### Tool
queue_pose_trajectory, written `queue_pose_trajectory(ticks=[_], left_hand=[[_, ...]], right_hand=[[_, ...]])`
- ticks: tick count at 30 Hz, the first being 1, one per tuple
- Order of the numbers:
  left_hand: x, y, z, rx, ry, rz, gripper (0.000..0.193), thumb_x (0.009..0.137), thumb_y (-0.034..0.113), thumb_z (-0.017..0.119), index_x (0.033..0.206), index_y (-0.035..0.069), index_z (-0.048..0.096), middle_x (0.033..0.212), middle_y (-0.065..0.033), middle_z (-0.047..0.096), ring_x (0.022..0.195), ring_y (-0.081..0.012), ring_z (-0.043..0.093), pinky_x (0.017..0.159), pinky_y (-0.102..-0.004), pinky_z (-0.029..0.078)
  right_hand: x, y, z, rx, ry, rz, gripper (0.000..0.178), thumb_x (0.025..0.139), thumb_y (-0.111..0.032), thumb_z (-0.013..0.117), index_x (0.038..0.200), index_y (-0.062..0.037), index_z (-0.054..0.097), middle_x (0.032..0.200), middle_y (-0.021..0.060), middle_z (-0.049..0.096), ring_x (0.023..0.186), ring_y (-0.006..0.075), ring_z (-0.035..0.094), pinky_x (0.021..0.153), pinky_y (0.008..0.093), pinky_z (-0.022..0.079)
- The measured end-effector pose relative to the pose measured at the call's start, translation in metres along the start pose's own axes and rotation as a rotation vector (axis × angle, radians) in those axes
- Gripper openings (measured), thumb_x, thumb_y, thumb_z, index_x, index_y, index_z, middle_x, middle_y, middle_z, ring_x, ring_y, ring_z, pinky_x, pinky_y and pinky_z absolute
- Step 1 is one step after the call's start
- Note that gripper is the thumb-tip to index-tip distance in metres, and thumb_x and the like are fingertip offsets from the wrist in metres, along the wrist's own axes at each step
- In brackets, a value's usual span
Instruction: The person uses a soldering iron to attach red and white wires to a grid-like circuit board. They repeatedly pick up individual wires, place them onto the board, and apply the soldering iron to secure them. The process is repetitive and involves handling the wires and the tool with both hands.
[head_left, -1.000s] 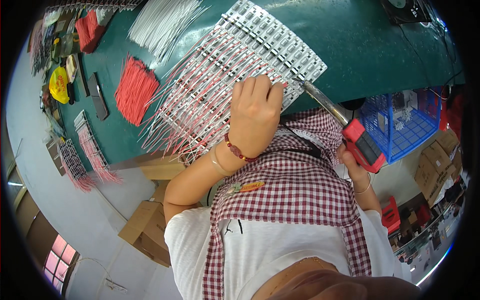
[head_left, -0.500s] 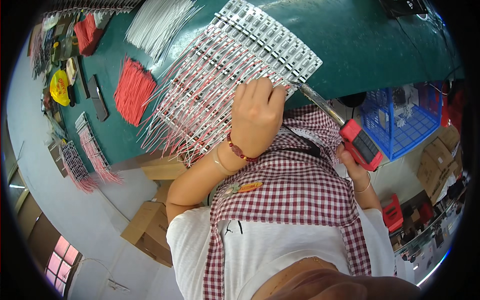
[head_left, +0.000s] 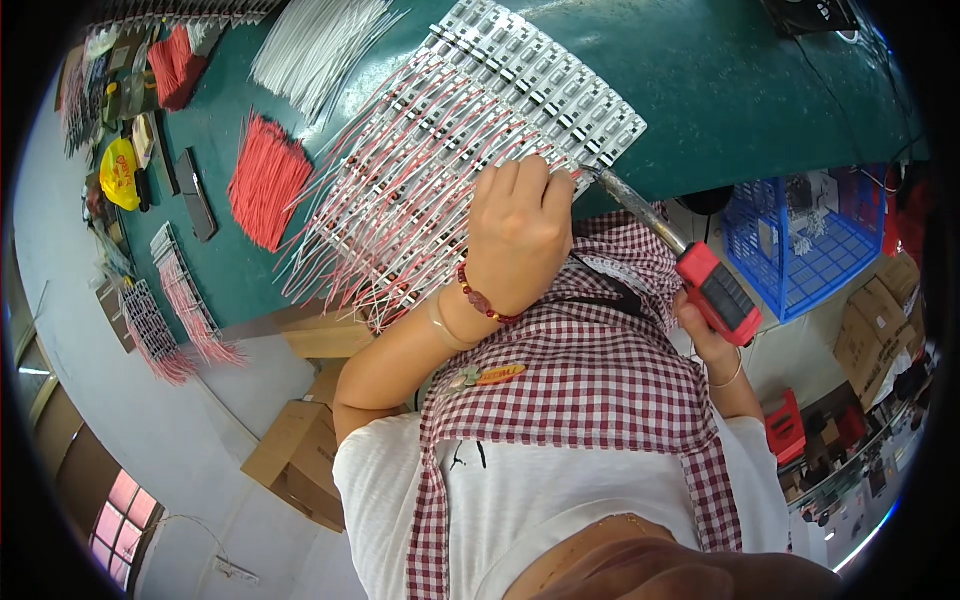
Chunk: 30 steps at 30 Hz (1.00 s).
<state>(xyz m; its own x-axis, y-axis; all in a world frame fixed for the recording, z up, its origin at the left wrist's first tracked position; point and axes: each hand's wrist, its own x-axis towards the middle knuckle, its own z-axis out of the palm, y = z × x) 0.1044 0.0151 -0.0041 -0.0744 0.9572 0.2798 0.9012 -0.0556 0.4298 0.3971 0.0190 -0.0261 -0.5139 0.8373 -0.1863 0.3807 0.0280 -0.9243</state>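
Note:
Near the table edge, a panel of joined circuit boards [head_left: 545, 75] lies slantwise, with many red and white wires [head_left: 400, 180] running off its left side. My left hand [head_left: 522, 225] is closed over the panel's near right part, its fingers curled down among the wire ends. What its fingertips pinch is hidden behind the knuckles. My right hand [head_left: 705, 330] grips the red and black handle of a soldering iron [head_left: 718, 290], partly behind that handle. The iron's metal shaft points up and left, its tip at the boards just right of my left fingers.
A bundle of red wires [head_left: 268, 185] and a bundle of white wires [head_left: 318, 55] lie left of the panel on the green table [head_left: 730, 100]. Two small wired boards [head_left: 180, 265] rest at the left edge. A blue plastic crate [head_left: 800, 250] stands below the table at right.
The soldering iron's handle has shifted slightly left and down, while its tip stays by the same part of the panel. My left hand has moved a little to the right.

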Motion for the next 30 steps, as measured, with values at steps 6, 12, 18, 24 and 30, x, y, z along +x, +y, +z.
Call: queue_pose_trajectory(ticks=[6, 12, 18, 24, 30], left_hand=[[0.0, 0.0, -0.001, 0.007, -0.016, -0.012, 0.011, 0.075, 0.003, 0.072, 0.082, 0.006, 0.064, 0.072, -0.0067, 0.045, 0.066, -0.0239, 0.049, 0.06, -0.0361, 0.038], [-0.002, -0.001, -0.003, 0.05, -0.05, -0.008, 0.011, 0.077, 0.003, 0.071, 0.084, 0.005, 0.064, 0.073, -0.0065, 0.046, 0.067, -0.0235, 0.05, 0.061, -0.0357, 0.039], [-0.004, 0.0, -0.002, 0.022, -0.018, 0.008, 0.011, 0.078, 0.002, 0.069, 0.087, 0.004, 0.063, 0.074, -0.0071, 0.046, 0.069, -0.0237, 0.05, 0.063, -0.0359, 0.04], [-0.004, 0.0, -0.001, 0.014, -0.01, 0.003, 0.01, 0.078, 0.003, 0.07, 0.086, 0.005, 0.063, 0.075, -0.0072, 0.045, 0.069, -0.0243, 0.049, 0.063, -0.0362, 0.04], [-0.002, -0.001, -0.002, 0.001, -0.025, 0.003, 0.009, 0.079, 0.003, 0.07, 0.086, 0.004, 0.064, 0.074, -0.0076, 0.046, 0.069, -0.0251, 0.049, 0.063, -0.0364, 0.04]], right_hand=[[-0.002, 0.002, -0.003, 0.108, -0.012, 0.024, 0.016, 0.069, -0.006, 0.068, 0.084, -0.0002, 0.064, 0.075, 0.0099, 0.061, 0.059, 0.0238, 0.059, 0.054, 0.0328, 0.046], [0.004, -0.007, 0.0, 0.058, -0.006, 0.017, 0.017, 0.068, -0.006, 0.068, 0.084, 0.0, 0.063, 0.073, 0.0092, 0.061, 0.059, 0.0231, 0.059, 0.053, 0.033, 0.045], [0.006, -0.006, 0.002, 0.02, 0.012, -0.014, 0.018, 0.069, -0.006, 0.068, 0.085, -0.0004, 0.064, 0.073, 0.009, 0.06, 0.059, 0.0233, 0.059, 0.054, 0.0329, 0.045], [0.001, -0.004, -0.004, 0.064, -0.003, 0.02, 0.015, 0.07, -0.009, 0.068, 0.082, -0.0009, 0.064, 0.074, 0.0092, 0.061, 0.062, 0.0237, 0.059, 0.057, 0.0332, 0.046], [0.001, 0.0, -0.002, 0.042, -0.005, 0.014, 0.016, 0.069, -0.008, 0.068, 0.083, -0.0014, 0.064, 0.076, 0.0096, 0.062, 0.062, 0.0236, 0.06, 0.057, 0.0329, 0.046]])
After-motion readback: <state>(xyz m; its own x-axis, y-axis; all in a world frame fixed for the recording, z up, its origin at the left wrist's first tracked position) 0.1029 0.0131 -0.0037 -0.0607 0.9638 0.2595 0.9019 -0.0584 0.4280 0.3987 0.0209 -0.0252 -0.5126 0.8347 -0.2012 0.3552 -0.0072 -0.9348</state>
